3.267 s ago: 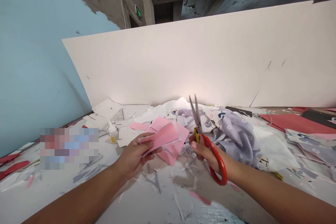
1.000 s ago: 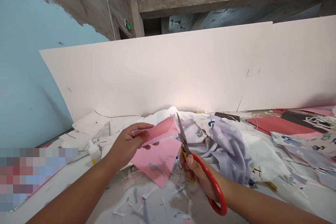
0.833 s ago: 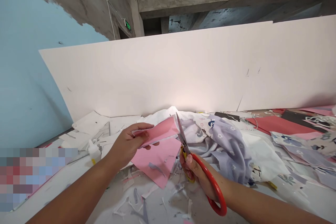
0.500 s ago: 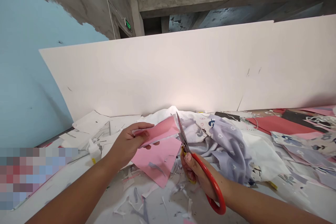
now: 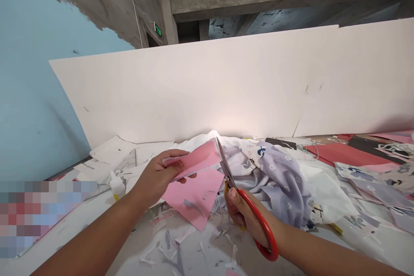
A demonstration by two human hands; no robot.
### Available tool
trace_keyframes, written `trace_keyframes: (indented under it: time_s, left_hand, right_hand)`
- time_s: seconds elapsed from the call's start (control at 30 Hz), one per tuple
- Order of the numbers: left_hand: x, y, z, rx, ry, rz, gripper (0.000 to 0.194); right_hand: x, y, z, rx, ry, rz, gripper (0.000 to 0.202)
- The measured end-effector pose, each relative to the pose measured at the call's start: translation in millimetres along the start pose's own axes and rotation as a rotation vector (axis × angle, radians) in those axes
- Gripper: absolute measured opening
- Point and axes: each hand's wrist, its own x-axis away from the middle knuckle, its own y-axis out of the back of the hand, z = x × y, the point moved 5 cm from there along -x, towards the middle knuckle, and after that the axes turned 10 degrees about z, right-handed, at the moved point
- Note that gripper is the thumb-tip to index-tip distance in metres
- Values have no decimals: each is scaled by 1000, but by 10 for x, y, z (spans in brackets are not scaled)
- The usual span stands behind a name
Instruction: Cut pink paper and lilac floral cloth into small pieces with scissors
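Observation:
My left hand point(image 5: 164, 170) pinches a pink piece of paper or card point(image 5: 202, 157) with a pale edge, thumb on top and fingers beneath. My right hand point(image 5: 246, 209) is wrapped round the handles of red-handled scissors point(image 5: 263, 228). Their blades point up and away, beside the right end of the pink piece. Below it, a larger pink sheet point(image 5: 197, 198) lies on the table with a small grey scrap on it. Behind the scissors is a heap of lilac patterned fabric point(image 5: 284, 172).
Scraps litter the white table point(image 5: 129, 250). A small glue bottle point(image 5: 116, 185) stands left of my left forearm, near white sheets point(image 5: 113, 153). Red card point(image 5: 343, 155) and patterned pieces point(image 5: 371, 177) lie at the right. A tall white board point(image 5: 200, 90) closes off the back.
The scissors' blades have come closer together, and the fingers of my right hand have closed in on the handles. My left hand and the pink piece have barely moved.

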Motion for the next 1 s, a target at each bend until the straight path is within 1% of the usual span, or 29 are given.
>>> trace_keyframes:
  time_s: [0.2, 0.3, 0.4, 0.57, 0.73, 0.87, 1.0]
  left_hand:
    - [-2, 0, 2, 61, 3, 16, 31]
    - [-4, 16, 10, 69, 9, -4, 33]
    - [-3, 29, 16, 56, 13, -24, 37]
    - [-3, 18, 23, 84, 6, -9, 35]
    - [-7, 24, 40, 109, 6, -9, 34]
    - [-10, 33, 33, 102, -2, -15, 34]
    - [-9, 32, 21, 93, 4, -16, 33]
  right_hand:
    - [-9, 0, 10, 21, 2, 1, 52]
    - [-8, 1, 0, 31, -6, -6, 52]
    - [-5, -7, -23, -12, -3, 6, 51]
    - [-4, -13, -83, -92, 16, 55, 46]
    - [18, 14, -118, -27, 25, 52, 47]
    - [40, 1, -126, 25, 19, 88, 48]
    - [37, 8, -132, 31, 57, 66, 48]
